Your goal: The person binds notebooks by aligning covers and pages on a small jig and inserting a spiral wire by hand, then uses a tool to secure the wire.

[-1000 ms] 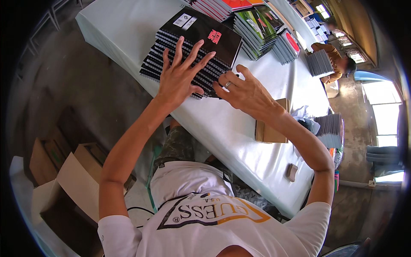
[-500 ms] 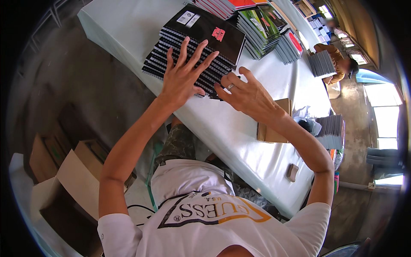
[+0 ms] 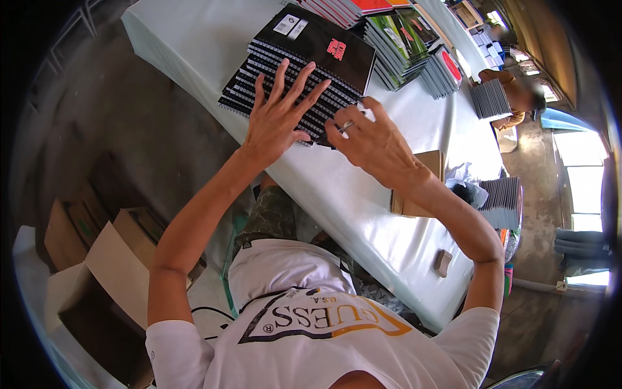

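A fanned stack of black spiral notebooks (image 3: 330, 48) lies on the white-covered table, its bound edges stepped toward me. The top cover carries a red print and a white label. My left hand (image 3: 275, 117) rests flat with spread fingers across the wire bindings. At the stack's near right corner, my right hand (image 3: 372, 139), with a ring on one finger, curls its fingers against the notebooks' edges. Its fingertips are partly hidden, and how many notebooks they grip cannot be made out.
Beyond the stack stand green-covered notebooks (image 3: 395, 48), red-covered ones (image 3: 334, 11) and a smaller pile (image 3: 440, 72). A cardboard box (image 3: 414, 194) and a small brown block (image 3: 443, 263) sit to the right. Open cartons (image 3: 97, 305) are at lower left. Another person (image 3: 512, 91) is at far right.
The right hand has shifted slightly up along the stack's corner, its fingers more bent. The left hand stays spread on the bindings. The view has shifted slightly.
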The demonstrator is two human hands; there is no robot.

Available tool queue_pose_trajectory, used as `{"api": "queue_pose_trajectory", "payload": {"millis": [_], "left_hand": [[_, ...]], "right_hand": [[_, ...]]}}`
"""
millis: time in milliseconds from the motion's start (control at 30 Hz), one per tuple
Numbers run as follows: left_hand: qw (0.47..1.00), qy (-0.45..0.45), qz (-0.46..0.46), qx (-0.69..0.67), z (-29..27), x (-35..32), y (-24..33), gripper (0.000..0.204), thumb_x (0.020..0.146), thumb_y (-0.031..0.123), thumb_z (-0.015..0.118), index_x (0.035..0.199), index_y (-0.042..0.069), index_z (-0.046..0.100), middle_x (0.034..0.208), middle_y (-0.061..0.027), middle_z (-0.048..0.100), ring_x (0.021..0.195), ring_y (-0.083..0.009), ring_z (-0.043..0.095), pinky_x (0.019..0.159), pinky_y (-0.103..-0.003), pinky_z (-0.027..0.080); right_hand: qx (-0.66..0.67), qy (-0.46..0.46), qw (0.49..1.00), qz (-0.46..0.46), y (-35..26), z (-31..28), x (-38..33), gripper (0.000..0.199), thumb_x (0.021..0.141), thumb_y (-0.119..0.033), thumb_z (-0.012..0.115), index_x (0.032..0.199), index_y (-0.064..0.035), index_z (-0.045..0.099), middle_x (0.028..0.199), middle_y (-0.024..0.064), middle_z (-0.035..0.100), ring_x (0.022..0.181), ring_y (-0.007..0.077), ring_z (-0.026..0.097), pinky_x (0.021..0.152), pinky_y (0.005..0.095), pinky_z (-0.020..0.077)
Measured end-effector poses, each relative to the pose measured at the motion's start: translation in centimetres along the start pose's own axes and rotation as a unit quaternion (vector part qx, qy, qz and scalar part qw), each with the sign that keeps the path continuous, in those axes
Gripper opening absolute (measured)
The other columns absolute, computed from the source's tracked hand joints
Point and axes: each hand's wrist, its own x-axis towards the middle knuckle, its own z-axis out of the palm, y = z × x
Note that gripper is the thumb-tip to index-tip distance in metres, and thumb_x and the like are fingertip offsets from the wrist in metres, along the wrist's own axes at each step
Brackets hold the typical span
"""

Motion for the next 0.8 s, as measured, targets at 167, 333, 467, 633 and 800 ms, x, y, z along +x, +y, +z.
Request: {"api": "queue_pose_trajectory", "payload": {"millis": [167,333,467,633,800], "left_hand": [[0.999,-0.02,-0.01,0.023,-0.2,0.0,0.2,0.116,0.05,0.035,0.087,0.149,0.029,0.029,0.157,-0.0022,0.022,0.143,-0.036,0.02,0.106,-0.061,0.027],[1.0,-0.011,-0.006,0.024,-0.1,0.0,0.2,0.115,0.05,0.034,0.087,0.149,0.029,0.029,0.157,-0.0021,0.023,0.142,-0.0358,0.022,0.106,-0.06,0.028],[1.0,0.009,-0.001,0.021,0.0,-0.2,-0.1,0.115,0.049,0.034,0.087,0.149,0.029,0.03,0.156,-0.0024,0.024,0.142,-0.0362,0.023,0.106,-0.06,0.028],[1.0,0.003,-0.014,0.002,0.0,-1.3,-0.2,0.115,0.05,0.035,0.086,0.149,0.027,0.029,0.156,-0.003,0.024,0.142,-0.0369,0.022,0.107,-0.06,0.026],[1.0,-0.013,-0.026,0.011,-0.1,-1.0,-0.1,0.115,0.051,0.033,0.086,0.149,0.027,0.028,0.157,-0.0036,0.023,0.142,-0.0362,0.021,0.108,-0.06,0.025]], "right_hand": [[-0.021,-0.007,0.997,-0.072,0.3,1.0,0.1,0.032,0.069,-0.017,0.071,0.099,-0.0069,0.066,0.092,-0.0021,0.062,0.101,0.0142,0.051,0.095,0.0347,0.0388],[-0.051,-0.127,0.989,-0.051,-1.1,0.7,0.8,0.019,0.07,-0.018,0.07,0.087,-0.0114,0.067,0.082,-0.0016,0.062,0.091,0.0135,0.058,0.081,0.0324,0.0404],[0.014,-0.397,0.918,-0.013,-3.0,-1.2,4.1,0.01,0.069,-0.017,0.069,0.079,-0.0135,0.067,0.07,0.0,0.06,0.077,0.0148,0.06,0.075,0.0314,0.0396],[-0.024,-0.085,0.996,-0.017,-0.2,-0.1,1.2,0.018,0.073,-0.018,0.07,0.09,-0.0141,0.067,0.095,-0.002,0.06,0.104,0.0145,0.053,0.088,0.0324,0.0383],[0.006,-0.009,0.996,-0.092,0.3,1.5,0.7,0.023,0.071,-0.02,0.071,0.093,-0.0136,0.067,0.1,-0.0052,0.059,0.104,0.0126,0.05,0.089,0.0326,0.0386]]}}
